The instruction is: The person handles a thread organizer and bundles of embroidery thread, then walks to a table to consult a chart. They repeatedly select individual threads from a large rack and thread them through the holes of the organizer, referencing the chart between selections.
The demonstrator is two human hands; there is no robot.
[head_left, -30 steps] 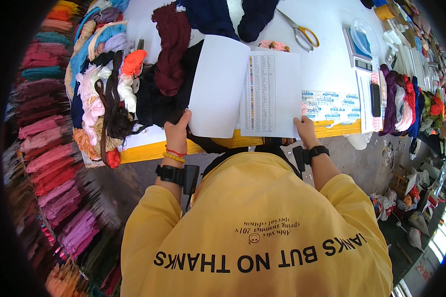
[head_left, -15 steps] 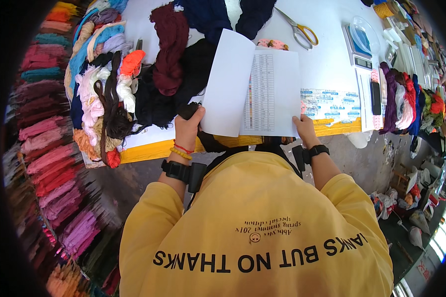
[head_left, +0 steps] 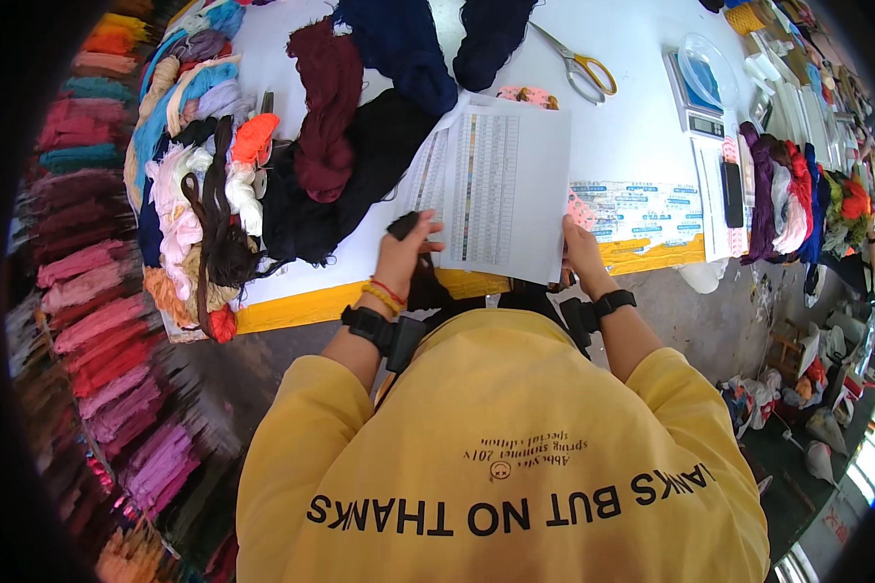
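My left hand is closed around a small bundle of black yarn; dark strands hang below the fingers, and its fingertips point toward the paper's left edge. My right hand pinches the lower right edge of a printed sheet, which carries a table with a narrow strip of colours. Another printed sheet lies partly under it on the left. Beyond the left hand a large black hank of yarn spreads over the table, with a maroon hank on top.
Navy hanks lie at the far side. Scissors with yellow handles rest right of them. Farther right are a scale with a clear bowl and a dark phone. Mixed yarn heaps at the left; yarn racks stand beside the table.
The raised white page has gone down, and a printed sheet now shows at the left. My left hand has come off the paper's edge and moved right and nearer, still with the black yarn.
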